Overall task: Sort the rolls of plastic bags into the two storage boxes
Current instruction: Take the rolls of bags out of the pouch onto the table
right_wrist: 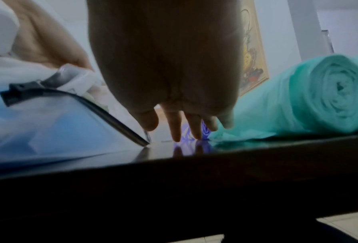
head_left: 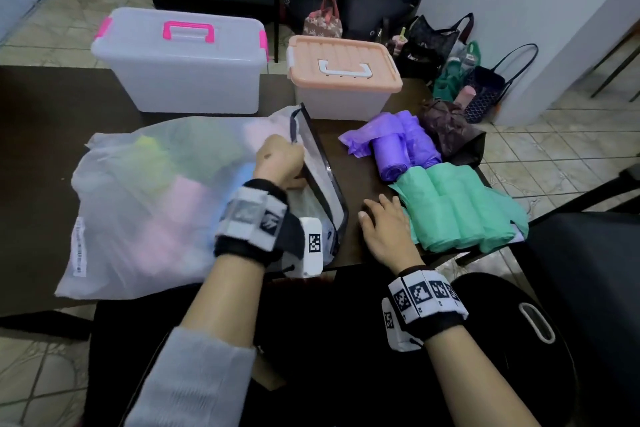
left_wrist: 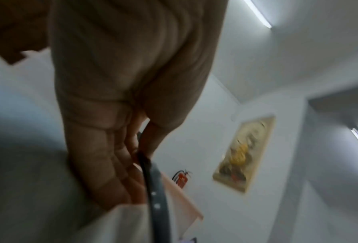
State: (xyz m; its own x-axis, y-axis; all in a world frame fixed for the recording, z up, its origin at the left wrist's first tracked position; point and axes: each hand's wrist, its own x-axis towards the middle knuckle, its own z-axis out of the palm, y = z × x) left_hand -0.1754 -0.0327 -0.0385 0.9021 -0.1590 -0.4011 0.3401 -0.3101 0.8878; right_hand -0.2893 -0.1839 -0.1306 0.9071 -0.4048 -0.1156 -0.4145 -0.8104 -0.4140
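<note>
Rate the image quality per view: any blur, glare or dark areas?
Head: fairly sharp, dim, wide-angle bending at the edges. Left wrist: motion-blurred, the left hand fills the frame, ceiling lights glare. Right wrist: the right hand is a dark, backlit shape; the table edge is black; the green rolls are soft.

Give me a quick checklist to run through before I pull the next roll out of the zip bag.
1. Left hand grips the zip bag at its black zipper edge: ok.
2. Bag mouth is open toward the right hand: ok.
3. Right hand is free, fingers straight on the table, holding nothing: ok.
4. Storage boxes ready to receive: not ok; both the pink-handled box and the peach-lidded box have their lids on.
5. Purple rolls and green rolls lie in separate groups on the table: ok.
6. Number of rolls left in the bag: cannot tell; only blurred colours show through the plastic.
</note>
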